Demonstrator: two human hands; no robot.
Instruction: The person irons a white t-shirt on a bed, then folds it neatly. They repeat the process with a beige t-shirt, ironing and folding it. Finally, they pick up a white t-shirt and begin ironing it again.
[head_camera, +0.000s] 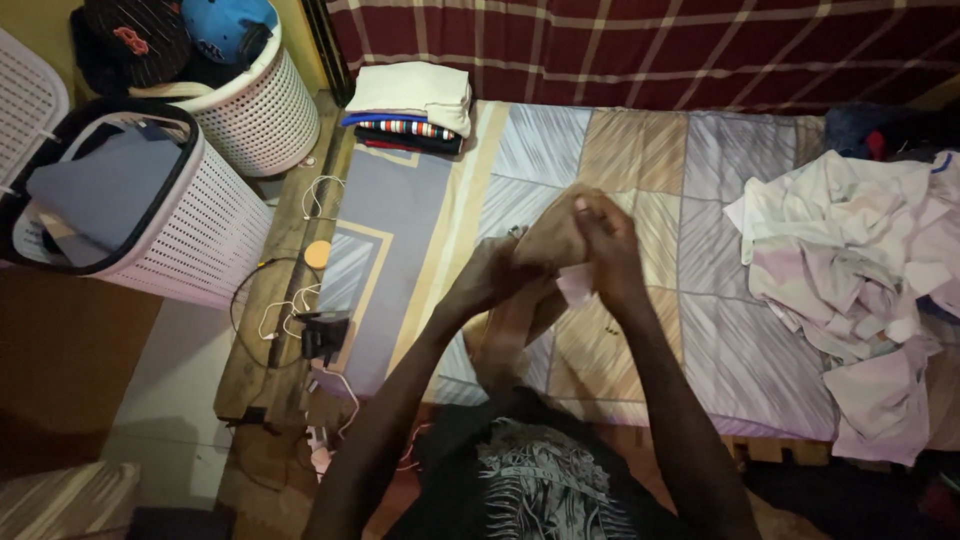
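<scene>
A tan garment (545, 240) is being held up above the bed (640, 170), gripped from both sides at once. It is being pinched near its top by the right hand (610, 255), whose fingers are curled shut over the upper edge, while a small pale pink patch, perhaps a tag or lining, is being shown just under that hand. The left hand (490, 275) is being pressed against the garment's left side somewhat lower down, its fingers closed on the cloth. The two hands are being kept just beside each other, nearly touching, with the fabric bunched between them.

The garment's long axis is being held roughly upright: the bulk is being gathered at the hands and the rest is hanging down toward the person's chest, over the near edge of the bed. Neither hand is being kept clearly nearer to it, since both are on it; the right one is simply higher.

A stack of folded clothes (412, 105) is lying well apart at the far left of the bed, and a loose heap of pale clothes (850, 270) is lying well apart to the right. Two white laundry baskets (215, 215) are standing on the floor to the left.
</scene>
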